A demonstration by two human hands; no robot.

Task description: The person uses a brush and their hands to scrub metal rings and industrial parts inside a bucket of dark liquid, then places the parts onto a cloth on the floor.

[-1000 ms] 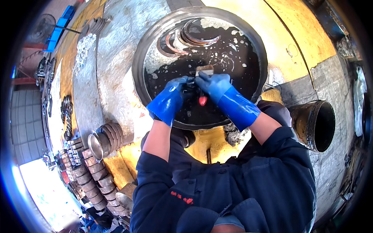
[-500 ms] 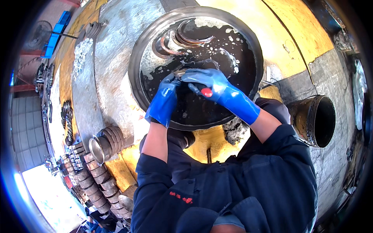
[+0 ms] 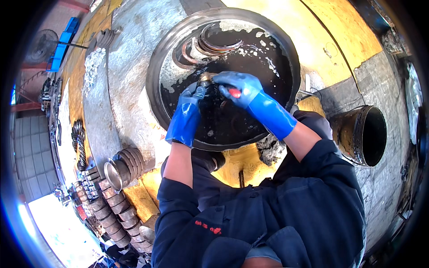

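Note:
Both my hands wear blue rubber gloves and work over a wide round metal basin of dark liquid. My left hand is closed round a dark, wet metal piece, partly hidden by the fingers; its full shape cannot be made out. Against its upper end is my right hand, closed on a red-handled tool, whose working end is hidden or blurred. Several curved half-rings lie at the basin's far left, partly in the liquid, with whitish foam around them.
An open dark metal cylinder lies on its side at the right. To the left are ribbed metal rings, stacked curved blocks and a coil of dark cable or chain. Worn grey and yellow sheets cover the floor.
My hands have drawn slightly apart, uncovering the dark wet piece in my left hand. The red handle has shifted a little left and up. Foam in the basin has drifted.

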